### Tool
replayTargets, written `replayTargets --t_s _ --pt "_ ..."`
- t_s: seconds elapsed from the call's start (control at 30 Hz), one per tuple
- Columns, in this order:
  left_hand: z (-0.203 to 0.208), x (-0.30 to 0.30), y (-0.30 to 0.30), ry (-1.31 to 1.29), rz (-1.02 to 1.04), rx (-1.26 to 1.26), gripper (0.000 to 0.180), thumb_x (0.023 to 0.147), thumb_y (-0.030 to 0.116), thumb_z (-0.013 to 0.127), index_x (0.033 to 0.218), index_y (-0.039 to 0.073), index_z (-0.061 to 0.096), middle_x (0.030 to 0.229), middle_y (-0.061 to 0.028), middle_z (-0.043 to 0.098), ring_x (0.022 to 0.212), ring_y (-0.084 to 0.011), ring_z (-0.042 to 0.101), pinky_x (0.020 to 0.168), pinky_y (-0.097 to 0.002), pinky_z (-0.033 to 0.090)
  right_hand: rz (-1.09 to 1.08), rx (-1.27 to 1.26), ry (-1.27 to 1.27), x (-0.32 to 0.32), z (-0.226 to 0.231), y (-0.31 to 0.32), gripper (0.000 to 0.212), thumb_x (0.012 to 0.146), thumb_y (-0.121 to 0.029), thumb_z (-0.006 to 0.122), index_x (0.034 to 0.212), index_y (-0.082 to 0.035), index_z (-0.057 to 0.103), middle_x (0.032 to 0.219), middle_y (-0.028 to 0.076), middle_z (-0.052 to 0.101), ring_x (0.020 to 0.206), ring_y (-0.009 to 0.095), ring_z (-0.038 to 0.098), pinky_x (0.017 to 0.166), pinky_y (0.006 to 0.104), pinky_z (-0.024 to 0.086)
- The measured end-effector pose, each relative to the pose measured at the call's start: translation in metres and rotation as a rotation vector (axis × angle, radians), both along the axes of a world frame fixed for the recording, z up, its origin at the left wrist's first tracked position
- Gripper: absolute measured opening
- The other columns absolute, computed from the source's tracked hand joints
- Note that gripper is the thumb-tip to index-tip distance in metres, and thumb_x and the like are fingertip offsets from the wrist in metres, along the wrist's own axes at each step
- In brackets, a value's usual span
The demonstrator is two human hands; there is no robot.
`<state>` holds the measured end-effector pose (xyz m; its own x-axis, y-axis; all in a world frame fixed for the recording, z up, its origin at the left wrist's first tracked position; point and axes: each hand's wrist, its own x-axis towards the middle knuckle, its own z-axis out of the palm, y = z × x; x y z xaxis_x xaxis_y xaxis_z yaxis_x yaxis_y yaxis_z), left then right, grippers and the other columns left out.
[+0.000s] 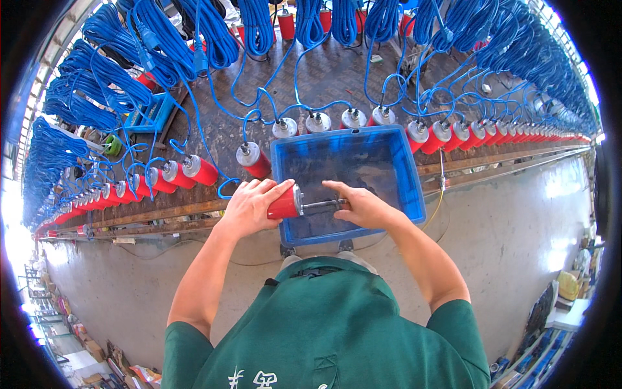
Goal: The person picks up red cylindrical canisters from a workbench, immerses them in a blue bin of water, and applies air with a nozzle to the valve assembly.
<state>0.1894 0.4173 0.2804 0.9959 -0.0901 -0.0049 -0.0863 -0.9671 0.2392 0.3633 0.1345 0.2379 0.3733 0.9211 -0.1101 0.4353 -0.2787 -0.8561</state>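
Observation:
My left hand (248, 209) is wrapped round a red cylindrical motor (283, 205), held on its side above the near left part of a blue plastic bin (416, 178). A blue cable runs off behind the hand. From the motor's silver end face a thin metal rod (319, 204) sticks out to the right. My right hand (366, 207) has that rod between thumb and fingers near its far end, with the index finger stretched out above it. The palm side of the right hand is hidden.
Beyond the bin lies a dark, worn workbench (214, 104). Red motors (253, 159) with silver tops stand in a long row on its near edge, left and right. Bundled blue cables (207, 32) line the back. A small blue tray (150, 115) sits at left.

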Motion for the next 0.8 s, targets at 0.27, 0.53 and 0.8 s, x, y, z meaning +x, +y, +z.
replayTargets --t_s 0.27,0.53,0.8 --pt "0.001 0.0 -0.002 0.005 0.002 -0.002 0.103 0.067 0.032 0.093 0.16 0.022 0.05 0.131 -0.0088 0.068 0.116 -0.0312 0.066 0.102 -0.045 0.05 -0.04 -0.333 -0.581 -0.008 -0.012 0.017 0.031 0.096 -0.034 0.075 0.095 -0.003 0.072 0.088 0.02 0.076 0.093 0.039 0.077 0.082 0.0511 0.061" --pt "0.002 0.001 -0.002 0.0 -0.011 0.02 0.102 0.067 0.032 0.093 0.159 0.022 0.05 0.129 -0.0091 0.067 0.114 -0.0318 0.066 0.101 -0.0454 0.05 -0.235 -0.29 0.664 0.008 -0.001 0.01 0.047 0.107 -0.046 0.068 0.12 -0.001 0.071 0.09 0.007 0.072 0.071 0.014 0.068 0.056 0.0308 0.052" --pt "0.0 0.001 -0.002 0.009 -0.029 0.052 0.103 0.069 0.033 0.093 0.161 0.025 0.048 0.129 -0.0089 0.067 0.114 -0.032 0.065 0.101 -0.0461 0.05 -0.195 0.109 0.348 -0.004 -0.005 0.007 0.047 0.102 -0.01 0.071 0.148 -0.009 0.061 0.114 0.01 0.077 0.089 0.016 0.072 0.079 0.0309 0.058"
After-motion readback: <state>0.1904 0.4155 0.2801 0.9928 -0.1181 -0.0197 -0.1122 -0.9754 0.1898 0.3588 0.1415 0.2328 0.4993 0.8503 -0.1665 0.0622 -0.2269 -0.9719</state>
